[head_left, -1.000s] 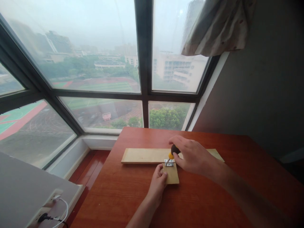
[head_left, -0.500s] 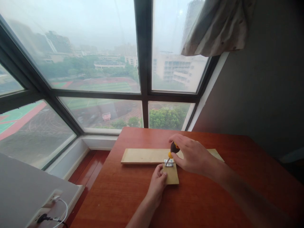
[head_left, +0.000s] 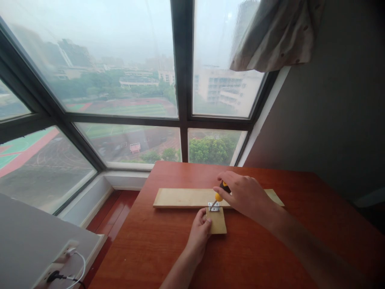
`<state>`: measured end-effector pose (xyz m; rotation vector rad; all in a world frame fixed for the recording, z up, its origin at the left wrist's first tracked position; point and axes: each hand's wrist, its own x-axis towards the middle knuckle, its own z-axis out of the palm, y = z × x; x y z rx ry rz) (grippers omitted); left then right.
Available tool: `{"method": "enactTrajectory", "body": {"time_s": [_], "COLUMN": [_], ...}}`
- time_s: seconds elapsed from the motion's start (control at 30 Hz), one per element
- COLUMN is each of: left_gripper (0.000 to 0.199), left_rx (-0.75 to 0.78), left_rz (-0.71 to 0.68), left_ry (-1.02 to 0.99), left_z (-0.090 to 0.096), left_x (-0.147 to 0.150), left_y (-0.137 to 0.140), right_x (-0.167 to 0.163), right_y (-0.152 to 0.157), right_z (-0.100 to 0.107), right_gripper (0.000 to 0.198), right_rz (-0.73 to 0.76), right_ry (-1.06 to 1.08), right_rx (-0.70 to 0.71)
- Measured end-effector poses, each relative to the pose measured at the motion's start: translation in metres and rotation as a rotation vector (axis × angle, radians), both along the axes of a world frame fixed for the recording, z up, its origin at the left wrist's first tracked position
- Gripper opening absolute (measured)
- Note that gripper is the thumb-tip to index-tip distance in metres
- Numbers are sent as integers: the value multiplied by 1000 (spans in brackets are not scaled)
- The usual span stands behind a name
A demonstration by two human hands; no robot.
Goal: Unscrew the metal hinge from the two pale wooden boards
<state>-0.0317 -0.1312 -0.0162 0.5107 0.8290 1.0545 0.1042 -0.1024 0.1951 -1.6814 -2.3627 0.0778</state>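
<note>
We make the metal hinge point(head_left: 213, 207) the middle of our clock and go left to right. The long wooden board point(head_left: 183, 198) lies flat on the red-brown table point(head_left: 144, 241), across 12 o'clock, with its left end out near 9. At 7 o'clock our left hand point(head_left: 201, 225) pinches the small wooden board point(head_left: 218, 223) by its left edge, thumb on top. That hand has hardly moved, so the small board stays steady at 6 o'clock. The hinge sits on that board's far end. We cannot tell if it is fixed to the long board too. The yellow and black screwdriver point(head_left: 218, 197) leans up toward 1 o'clock, a bit more to the right than before, and its tip seems to touch the hinge's left side. At 2 o'clock our right hand point(head_left: 243, 194) holds the handle, but the thumb has slid and now points straight across it. To us this looks like a new hold partway through turning. Any screw is too small to see.
</note>
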Motion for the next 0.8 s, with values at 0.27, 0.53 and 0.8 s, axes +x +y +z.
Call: {"method": "enactTrajectory", "body": {"time_s": [0.27, 0.53, 0.8], "left_gripper": [46, 48, 46], "left_rx": [2, 4, 5], "left_rz": [-11, -14, -14], "left_ry": [-7, 9, 10], "left_z": [-2, 0, 1], "left_x": [0, 0, 0], "left_y": [0, 1, 0], "right_x": [3, 2, 1], "right_y": [-4, 0, 1], "right_z": [0, -3, -5], "right_gripper": [41, 25, 30], "right_rz": [127, 32, -4], "right_ry": [87, 18, -13], "right_rx": [-19, 35, 58]}}
